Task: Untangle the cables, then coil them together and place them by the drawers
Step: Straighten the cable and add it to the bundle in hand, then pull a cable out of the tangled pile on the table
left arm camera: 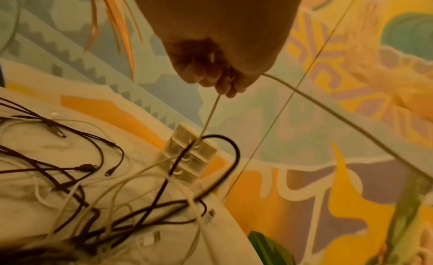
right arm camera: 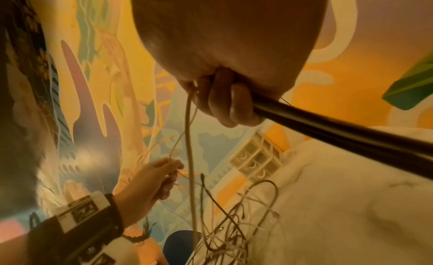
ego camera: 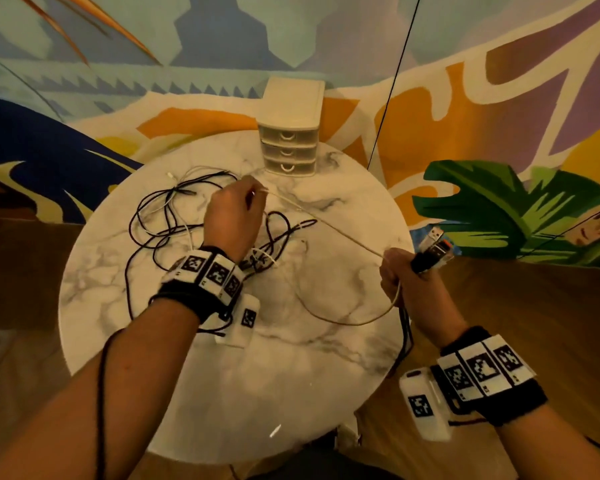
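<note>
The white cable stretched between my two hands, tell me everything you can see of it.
The white cable is thin and pale, plastic-looking. It runs taut and straight in the air above the marble table, from the pinching left hand to the right hand, which also holds black cables. Below the right hand's grip it sags in a slack loop. Beyond the left hand it drops into the tangle.

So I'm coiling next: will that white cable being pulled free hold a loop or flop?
Likely floppy: the white cable runs straight only where it is stretched between the left hand and right hand, and sags in a loose arc below. It looks thin and light, so loops probably need holding.
</note>
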The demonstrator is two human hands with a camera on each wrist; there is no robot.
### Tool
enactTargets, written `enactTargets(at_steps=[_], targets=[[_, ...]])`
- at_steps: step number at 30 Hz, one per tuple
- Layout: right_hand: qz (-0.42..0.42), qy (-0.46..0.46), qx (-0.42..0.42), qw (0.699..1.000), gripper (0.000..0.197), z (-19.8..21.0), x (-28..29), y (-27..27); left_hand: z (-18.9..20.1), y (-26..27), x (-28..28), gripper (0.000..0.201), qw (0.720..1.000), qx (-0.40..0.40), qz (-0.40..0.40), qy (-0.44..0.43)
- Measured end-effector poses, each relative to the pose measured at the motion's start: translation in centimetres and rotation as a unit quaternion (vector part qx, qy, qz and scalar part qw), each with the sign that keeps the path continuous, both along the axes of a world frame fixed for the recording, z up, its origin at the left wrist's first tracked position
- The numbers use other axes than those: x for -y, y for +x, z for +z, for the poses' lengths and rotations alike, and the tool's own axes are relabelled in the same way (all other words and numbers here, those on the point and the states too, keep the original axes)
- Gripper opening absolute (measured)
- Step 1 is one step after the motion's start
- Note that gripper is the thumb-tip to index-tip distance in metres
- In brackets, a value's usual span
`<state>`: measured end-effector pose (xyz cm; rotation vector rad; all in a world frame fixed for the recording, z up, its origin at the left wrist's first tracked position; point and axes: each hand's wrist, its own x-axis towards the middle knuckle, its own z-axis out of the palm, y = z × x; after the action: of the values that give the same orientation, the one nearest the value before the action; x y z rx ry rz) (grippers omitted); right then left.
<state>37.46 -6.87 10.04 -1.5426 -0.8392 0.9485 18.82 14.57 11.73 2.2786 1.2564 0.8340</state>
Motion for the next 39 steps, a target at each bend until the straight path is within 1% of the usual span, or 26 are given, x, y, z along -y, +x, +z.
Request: enactTargets(at_steps=[1,4,5,7,9,10,11,14,15,17,18,19,21,22,23,25,26,27,28,29,30,31,32,35,37,39], targets=[[-0.017,0.000,0.005,1.000,0.039,-0.2,0.2,0.1,0.0,-0.3,-0.3,0.017,1.000,-0.015,0.001,0.006],[-0.059,-0.001,0.022,0.998,0.037,-1.2,0.6,0.9,-2.7,-2.1,0.6,0.019,0.982,-0.179,-0.024,-0.052],[-0.057,-0.010,0.039,0.998,0.035,-1.7,0.8,1.2,-3.1,-2.8,0.9,0.020,0.978,-0.194,-0.027,-0.065],[-0.050,-0.042,0.068,0.996,0.036,-2.5,0.9,1.7,-1.7,-2.8,0.6,0.023,0.990,-0.127,-0.028,-0.046],[-0.061,-0.057,0.058,0.995,0.040,-3.6,0.8,1.8,1.5,-1.5,0.3,0.025,0.998,-0.045,-0.032,0.034],[-0.073,-0.057,0.047,0.995,0.043,-3.8,0.6,1.8,3.2,-0.7,0.5,0.023,0.996,-0.025,-0.039,0.072],[-0.087,-0.059,0.030,0.994,0.043,-3.9,0.4,1.8,4.3,-0.1,0.8,0.021,0.994,-0.021,-0.046,0.100],[-0.121,-0.054,0.023,0.991,0.040,-3.2,0.2,2.0,5.7,0.0,1.4,0.020,0.987,-0.077,-0.037,0.133],[-0.124,-0.049,0.045,0.990,0.040,-3.1,0.3,2.2,5.9,-0.3,1.2,0.021,0.985,-0.097,-0.019,0.144],[-0.086,-0.044,0.124,0.988,0.039,-3.3,0.3,2.4,6.6,-0.6,0.1,0.018,0.977,-0.097,0.032,0.189],[-0.087,-0.048,0.125,0.987,0.037,-3.6,0.1,2.4,6.9,-0.5,-0.3,0.018,0.974,-0.094,0.053,0.198],[-0.094,-0.055,0.111,0.988,0.033,-3.6,0.0,2.4,7.0,-0.4,-0.8,0.018,0.974,-0.101,0.066,0.190],[-0.101,-0.092,0.136,0.981,0.035,-4.6,-0.2,3.2,6.7,-0.3,-1.2,0.021,0.974,-0.169,0.069,0.135],[-0.099,-0.123,0.153,0.975,0.035,-4.4,-0.2,3.3,6.8,-0.5,-1.1,0.024,0.970,-0.199,0.061,0.126],[-0.096,-0.150,0.168,0.970,0.033,-4.8,-0.1,3.7,7.1,-0.8,-1.0,0.026,0.968,-0.202,0.054,0.142],[-0.109,-0.149,0.209,0.960,0.039,-5.3,-0.1,3.9,8.5,-0.7,-0.9,0.025,0.963,-0.144,0.043,0.223],[-0.122,-0.114,0.201,0.965,0.044,-5.6,-0.1,3.8,9.2,-0.3,-0.6,0.022,0.961,-0.109,0.044,0.249],[-0.118,-0.108,0.184,0.970,0.046,-5.5,-0.4,3.6,9.5,-0.1,-0.6,0.020,0.964,-0.075,0.044,0.251],[-0.119,-0.130,0.160,0.971,0.045,-5.4,-0.8,3.7,9.3,0.0,-0.8,0.017,0.978,-0.037,0.040,0.201],[-0.129,-0.152,0.160,0.967,0.044,-5.4,-1.1,3.9,9.0,-0.1,-1.3,0.016,0.992,0.002,0.041,0.122],[-0.115,-0.164,0.190,0.961,0.041,-5.6,-1.3,4.2,8.8,-0.4,-1.5,0.016,0.998,0.038,0.048,0.028],[-0.103,-0.182,0.202,0.957,0.039,-5.6,-1.2,4.4,8.8,-0.8,-1.6,0.020,0.996,0.062,0.062,-0.035],[-0.100,-0.179,0.193,0.960,0.037,-5.4,-1.2,4.3,9.1,-1.2,-1.7,0.025,0.995,0.058,0.068,-0.037],[-0.080,-0.183,0.163,0.966,0.032,-6.1,-1.1,4.3,10.5,-1.3,-0.4,0.035,0.998,0.025,0.036,0.050],[-0.101,-0.168,0.158,0.968,0.035,-5.8,-1.9,4.7,11.2,-0.9,0.7,0.035,0.992,-0.051,0.005,0.114],[-0.126,-0.145,0.184,0.964,0.030,-4.1,-2.7,5.0,11.5,-0.5,1.6,0.034,0.977,-0.118,0.006,0.180]])
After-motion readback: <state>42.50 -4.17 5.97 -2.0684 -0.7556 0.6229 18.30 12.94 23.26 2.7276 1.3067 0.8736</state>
